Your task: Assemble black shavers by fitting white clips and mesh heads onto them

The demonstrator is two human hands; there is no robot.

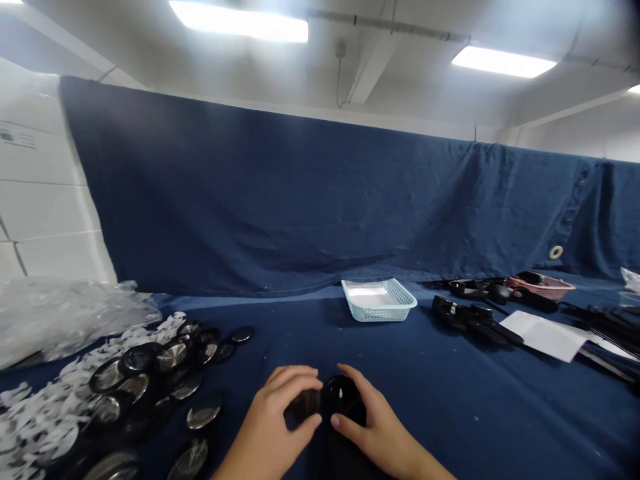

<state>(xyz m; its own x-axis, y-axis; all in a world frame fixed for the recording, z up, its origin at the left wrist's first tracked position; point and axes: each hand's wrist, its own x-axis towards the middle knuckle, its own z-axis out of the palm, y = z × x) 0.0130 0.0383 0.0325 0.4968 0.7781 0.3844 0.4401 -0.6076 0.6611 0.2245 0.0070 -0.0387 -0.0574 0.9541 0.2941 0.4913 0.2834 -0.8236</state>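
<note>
At the bottom centre, my left hand (280, 417) curls its thumb and fingers round a dark round part (303, 405), largely hidden by the hand. Close beside it, my right hand (373, 417) grips a glossy black round piece (344, 395) between thumb and fingers. Below the two hands lies a black object whose shape is too dark to make out. To the left, several black round parts with shiny faces (171, 356) are heaped on the blue cloth.
White small pieces (55, 407) and clear plastic bags (75, 313) lie at the left. A light blue basket (380, 313) holds white paper. Black parts (470, 319), a white sheet (545, 333) and a pink basket (547, 290) are at the right. A blue curtain (300, 200) hangs behind.
</note>
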